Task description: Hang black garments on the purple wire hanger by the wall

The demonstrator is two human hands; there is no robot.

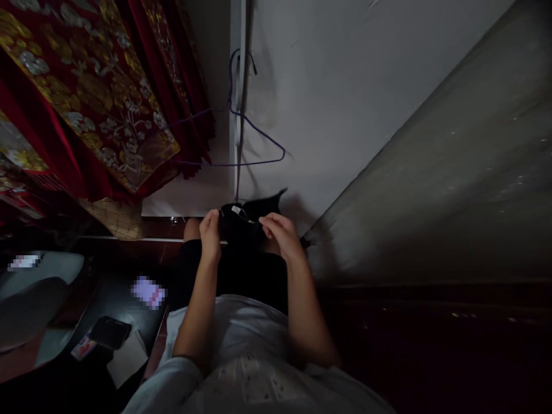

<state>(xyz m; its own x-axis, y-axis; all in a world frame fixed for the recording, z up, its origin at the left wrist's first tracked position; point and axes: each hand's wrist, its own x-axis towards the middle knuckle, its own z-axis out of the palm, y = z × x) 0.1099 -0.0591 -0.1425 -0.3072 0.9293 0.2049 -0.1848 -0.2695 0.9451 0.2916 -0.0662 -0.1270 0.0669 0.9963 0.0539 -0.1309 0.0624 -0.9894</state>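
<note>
My left hand (211, 231) and my right hand (278, 232) both pinch a black garment (242, 225) held in front of me, a small white label showing near its top edge. The fingers of each hand are curled onto the cloth. A purple wire hanger (257, 133) hangs on the white wall just above the garment, not touching either hand. The rest of the black cloth drops below my hands over my lap.
Red curtains with gold and silver flowers (95, 86) hang at the upper left. A dark low table (116, 322) at the lower left carries a black phone (110, 332) and papers. A grey wall (452, 172) slopes along the right, and a white seat (34, 287) is at far left.
</note>
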